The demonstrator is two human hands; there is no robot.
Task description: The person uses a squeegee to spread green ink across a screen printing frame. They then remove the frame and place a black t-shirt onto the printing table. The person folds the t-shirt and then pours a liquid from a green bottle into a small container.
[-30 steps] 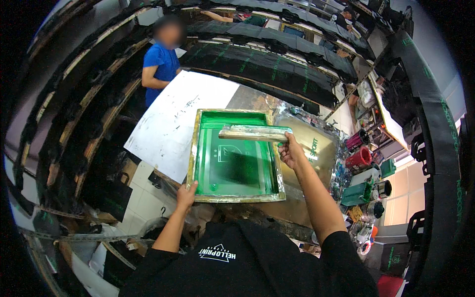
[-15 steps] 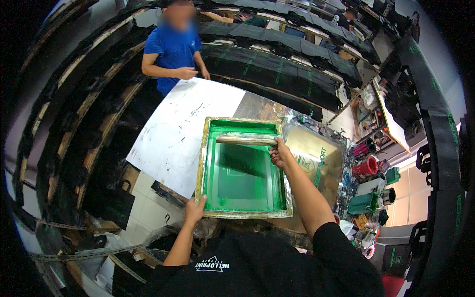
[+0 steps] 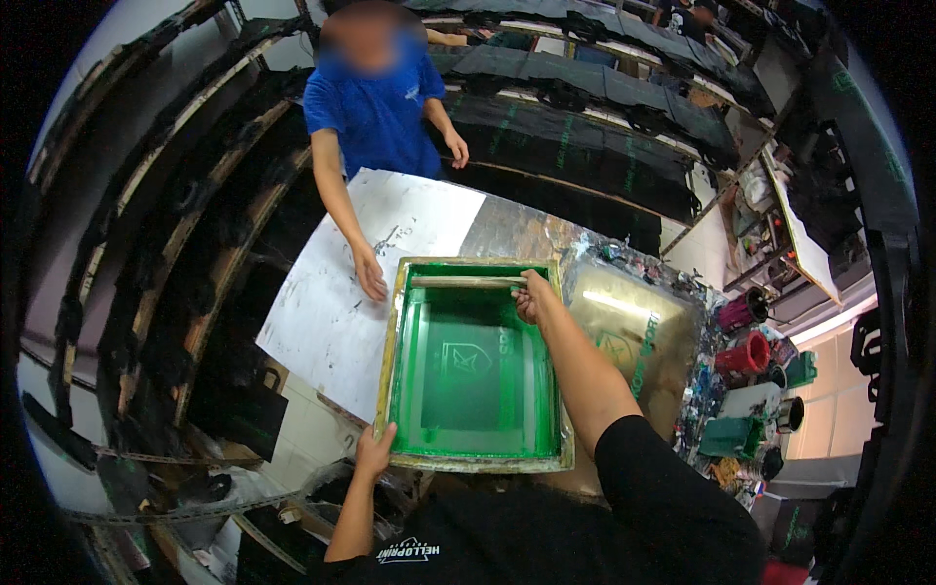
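A screen-printing frame [image 3: 561, 390] with green-inked mesh lies on the table before me; a shield-shaped design shows through the mesh. My left hand [image 3: 374, 451] grips the frame's near left edge, thumb on top. In my right hand [image 3: 527, 296] is the right end of a long wooden-handled squeegee [image 3: 458, 282], which lies across the far end inside the frame. Its blade edge is hidden from view. Right of the frame rests a shiny gold-coloured sheet [image 3: 624, 307] with a green print, partly behind my right forearm.
Across the table a person in a blue shirt [image 3: 375, 127] stretches one hand [image 3: 369, 275] over a white board [image 3: 317, 327]. Ink tubs, among them a red bucket [image 3: 741, 355] and a green container [image 3: 729, 437], crowd the right side. Racks with black bags [image 3: 575, 146] stand behind.
My right hand has taken the squeegee to the frame's far end, uncovering the design on the mesh. The other person has leaned in and reached a hand toward the frame.
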